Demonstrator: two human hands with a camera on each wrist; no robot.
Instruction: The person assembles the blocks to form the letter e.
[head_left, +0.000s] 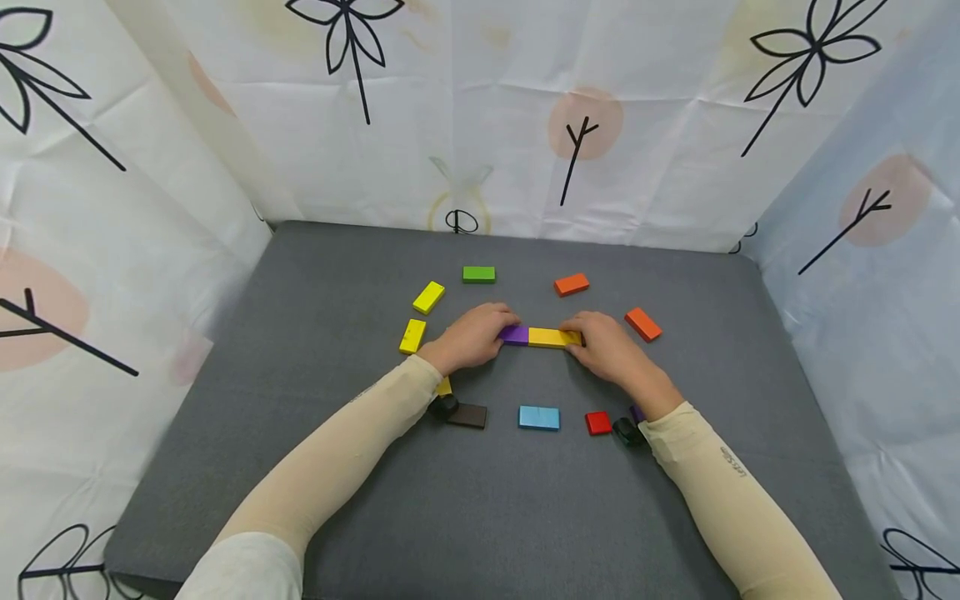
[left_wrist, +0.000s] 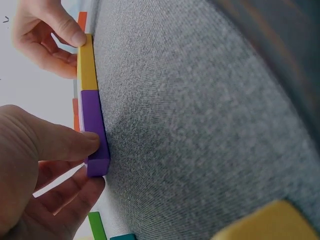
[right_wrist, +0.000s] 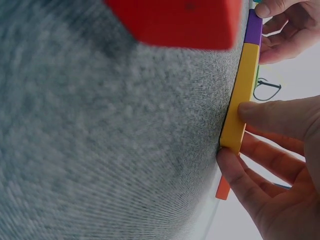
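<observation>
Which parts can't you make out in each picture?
Head view: held purple block's left end, behind the left hand.
Head view: most of one yellow block, behind the left sleeve.
Left wrist view: teal block, cut off by the bottom edge.
Right wrist view: red block, cut off by the top edge.

Both hands (head_left: 471, 336) (head_left: 611, 354) pinching, sleeved arms (head_left: 337, 458) (head_left: 727, 500) outstretched

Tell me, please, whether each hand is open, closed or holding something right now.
Left hand: holding the purple rectangular block by its outer end.
Right hand: holding the golden-yellow rectangular block by its outer end.
</observation>
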